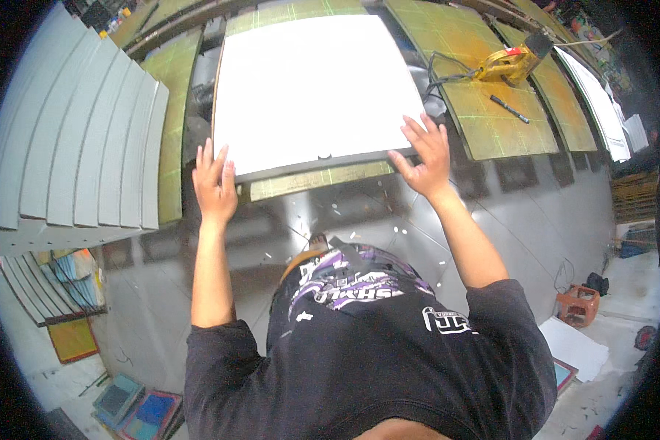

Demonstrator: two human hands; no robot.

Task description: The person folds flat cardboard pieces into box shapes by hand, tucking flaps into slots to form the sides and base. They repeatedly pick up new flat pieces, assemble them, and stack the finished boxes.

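Observation:
A large white panel (312, 88) with a dark near edge lies in front of me on a yellowish-green board (323, 181). My left hand (215, 183) is at the panel's near left corner, its fingers stretched along the left side and its thumb by the near edge. Around the near right corner, my right hand (427, 158) has its fingers spread against the panel's right side, and its thumb points in at the near edge. Both palms face the panel, and neither hand wraps around it.
Tall light-grey panels (88, 139) stand stacked at the left. On the right-hand board (491, 143) are a yellow corded power tool (510, 64) and a black marker (509, 109). An orange plastic stool (578, 306) is at the lower right. Small white scraps dot the grey floor (543, 220).

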